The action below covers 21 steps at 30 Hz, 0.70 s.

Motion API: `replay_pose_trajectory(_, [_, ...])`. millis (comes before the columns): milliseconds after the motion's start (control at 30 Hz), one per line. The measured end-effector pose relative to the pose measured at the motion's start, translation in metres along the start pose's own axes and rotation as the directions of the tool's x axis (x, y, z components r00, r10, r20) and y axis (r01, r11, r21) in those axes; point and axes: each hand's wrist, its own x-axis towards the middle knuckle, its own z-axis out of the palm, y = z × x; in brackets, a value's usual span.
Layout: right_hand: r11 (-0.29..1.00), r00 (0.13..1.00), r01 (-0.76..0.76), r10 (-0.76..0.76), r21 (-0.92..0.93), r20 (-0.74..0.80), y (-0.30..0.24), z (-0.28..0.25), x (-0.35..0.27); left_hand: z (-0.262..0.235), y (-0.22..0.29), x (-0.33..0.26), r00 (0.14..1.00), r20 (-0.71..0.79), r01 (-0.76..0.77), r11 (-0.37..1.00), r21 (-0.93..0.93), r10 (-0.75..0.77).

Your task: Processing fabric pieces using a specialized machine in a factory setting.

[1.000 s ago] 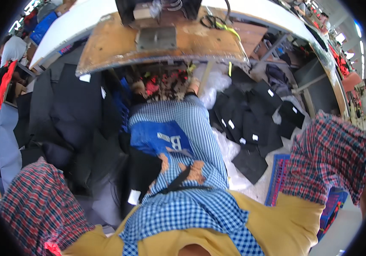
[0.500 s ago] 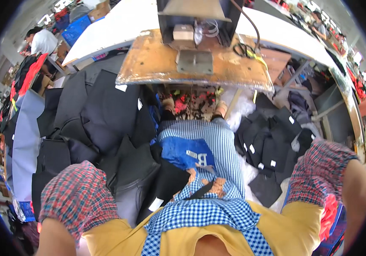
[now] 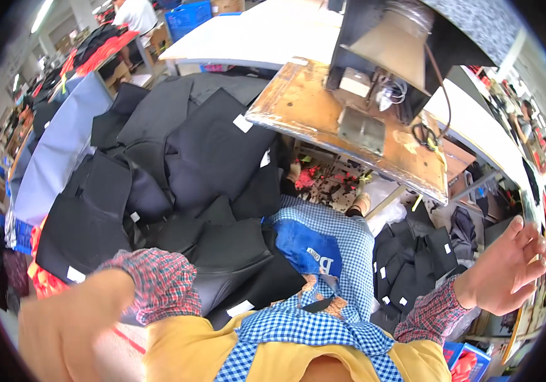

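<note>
Black cut panels [image 3: 216,146] are lying stacked left of the bench [image 3: 324,121], within our reach. We are raising both hands: right hand [image 3: 508,267] spread, gripping nothing; left hand [image 3: 69,331] blurred, grip undeterminable.

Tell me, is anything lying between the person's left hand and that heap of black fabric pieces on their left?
Nothing visible does. The left hand is raised low at the left, empty, with its checked red sleeve right against the nearest black fabric pieces. The right hand is open in the air, far off to the right.
</note>
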Motion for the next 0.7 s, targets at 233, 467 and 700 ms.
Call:
replay_pose_trajectory(233, [0.986, 0.985, -0.166, 0.166, 0.014, -0.046, 0.005, -0.024, -0.012, -0.166, 0.107, -0.138, 0.134, -0.944, 0.986, -0.051, 0.156, -0.303])
replay_pose_trajectory(467, [0.968, 0.97, -0.24, 0.243, 0.077, -0.024, 0.014, -0.023, -0.014, -0.262, 0.242, -0.385, -0.037, -0.998, 0.416, -0.909, 0.026, -0.045])
replay_pose_trajectory(700, [0.942, 0.942, -0.333, 0.332, 0.025, 0.034, 0.017, -0.026, -0.017, -0.241, 0.18, -0.398, 0.132, -0.99, 0.639, -0.768, 0.052, 0.043])
